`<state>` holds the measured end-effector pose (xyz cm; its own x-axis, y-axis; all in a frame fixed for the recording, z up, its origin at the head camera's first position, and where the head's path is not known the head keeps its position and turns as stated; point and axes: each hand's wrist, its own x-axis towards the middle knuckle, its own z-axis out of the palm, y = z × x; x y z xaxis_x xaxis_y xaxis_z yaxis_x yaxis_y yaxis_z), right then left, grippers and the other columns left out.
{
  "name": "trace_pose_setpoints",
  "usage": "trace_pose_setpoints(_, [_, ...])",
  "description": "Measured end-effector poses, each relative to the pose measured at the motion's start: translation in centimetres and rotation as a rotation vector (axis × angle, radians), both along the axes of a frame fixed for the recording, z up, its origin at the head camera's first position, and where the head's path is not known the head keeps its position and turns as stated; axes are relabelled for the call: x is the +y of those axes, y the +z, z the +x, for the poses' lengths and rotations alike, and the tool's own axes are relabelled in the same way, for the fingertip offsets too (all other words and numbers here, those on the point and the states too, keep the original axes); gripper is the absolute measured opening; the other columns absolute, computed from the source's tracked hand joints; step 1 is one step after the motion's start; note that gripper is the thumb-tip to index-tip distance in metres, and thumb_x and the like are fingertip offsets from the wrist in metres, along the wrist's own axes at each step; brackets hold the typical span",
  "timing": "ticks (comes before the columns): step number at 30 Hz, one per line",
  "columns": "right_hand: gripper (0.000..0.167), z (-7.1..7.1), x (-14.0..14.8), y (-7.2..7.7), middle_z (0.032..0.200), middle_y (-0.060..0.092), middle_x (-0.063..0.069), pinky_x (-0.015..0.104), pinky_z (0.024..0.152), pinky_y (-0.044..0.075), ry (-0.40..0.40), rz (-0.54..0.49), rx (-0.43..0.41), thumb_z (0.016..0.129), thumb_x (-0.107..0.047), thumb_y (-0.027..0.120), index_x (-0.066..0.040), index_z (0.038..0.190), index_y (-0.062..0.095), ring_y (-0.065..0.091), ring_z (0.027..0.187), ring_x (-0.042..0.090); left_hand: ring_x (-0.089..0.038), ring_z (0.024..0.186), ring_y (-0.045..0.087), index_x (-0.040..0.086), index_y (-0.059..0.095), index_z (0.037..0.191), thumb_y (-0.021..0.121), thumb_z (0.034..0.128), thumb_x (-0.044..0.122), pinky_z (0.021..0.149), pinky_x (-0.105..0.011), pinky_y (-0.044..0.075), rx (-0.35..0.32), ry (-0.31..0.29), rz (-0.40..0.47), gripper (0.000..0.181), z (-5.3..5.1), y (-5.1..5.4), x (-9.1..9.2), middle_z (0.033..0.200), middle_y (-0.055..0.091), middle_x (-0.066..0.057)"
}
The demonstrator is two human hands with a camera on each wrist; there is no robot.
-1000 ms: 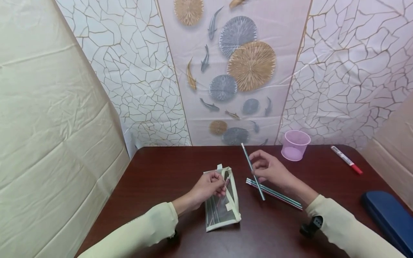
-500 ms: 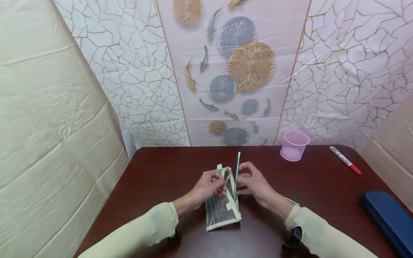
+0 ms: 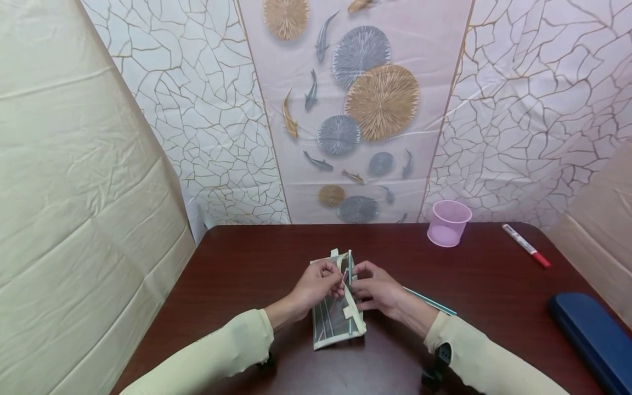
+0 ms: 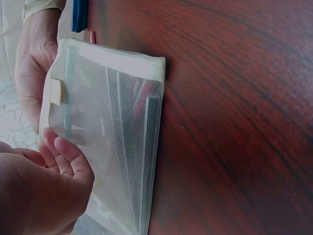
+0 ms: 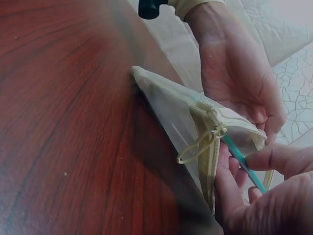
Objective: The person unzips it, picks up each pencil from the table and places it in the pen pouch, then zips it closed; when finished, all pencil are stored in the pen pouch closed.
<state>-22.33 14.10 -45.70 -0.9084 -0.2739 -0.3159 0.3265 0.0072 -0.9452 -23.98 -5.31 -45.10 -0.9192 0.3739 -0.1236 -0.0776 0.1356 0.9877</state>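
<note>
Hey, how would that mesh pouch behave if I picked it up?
The mesh pouch would likely bend and sag, since its wall is see-through netting. Such thin material suggests it's light. Its zipper looks open, so the teal pencil could slide out if tipped.

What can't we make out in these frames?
Head: loose pencil, one end hidden behind the right hand.
Left wrist: mesh pouch, contents too blurred through it to count.
Head: blue case, near end cut off by frame edge.
Head: marker, print too small.
</note>
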Motion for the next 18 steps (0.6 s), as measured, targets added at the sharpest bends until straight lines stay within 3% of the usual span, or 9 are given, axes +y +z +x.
trace_pose_setpoints(7, [0.056, -0.02, -0.11, 0.10, 0.095, 0.072, 0.012, 0.038, 0.072, 0.063, 0.006, 0.047, -0.003, 0.093, -0.002, 0.060, -0.006, 0.144, 0.037, 0.073, 0.086, 0.021, -0.011, 0.070, 0.069, 0.005, 0.058, 0.102, 0.059, 0.1027, 0.007, 0.073, -0.030, 0.063, -0.003, 0.006, -0.003, 0.003, -0.05, -0.36, 0.12, 0.078, 0.068, -0.003])
trace_pose_setpoints(18, [0.058, -0.13, 0.01, 0.02, 0.091, 0.069, 0.012, 0.037, 0.069, 0.063, 0.043, 0.083, 0.004, 0.094, -0.001, 0.061, -0.006, 0.146, 0.037, 0.073, 0.087, 0.020, -0.010, 0.068, 0.070, 0.006, 0.058, 0.100, 0.060, 0.1028, 0.007, 0.075, -0.036, 0.065, -0.006, 0.012, -0.014, 0.004, 0.19, -0.45, 0.46, 0.076, 0.069, -0.001])
